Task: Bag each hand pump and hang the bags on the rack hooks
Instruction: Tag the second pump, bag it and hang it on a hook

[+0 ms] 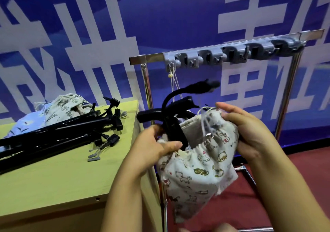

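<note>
A white drawstring bag with a cat print hangs between my hands, its mouth open. A black hand pump stands in it, with the handle and a curved hose sticking out above the rim. My left hand grips the bag's left rim next to the pump. My right hand grips the right rim and the white drawstring. Behind stands the metal rack with a grey hook strip. A cord hangs from the strip's leftmost hook; what it carries is hidden behind the pump.
Several more black hand pumps lie on the yellow-green table at left. A heap of printed cloth bags sits behind them. A blue banner covers the back wall. The floor under the rack is dark red.
</note>
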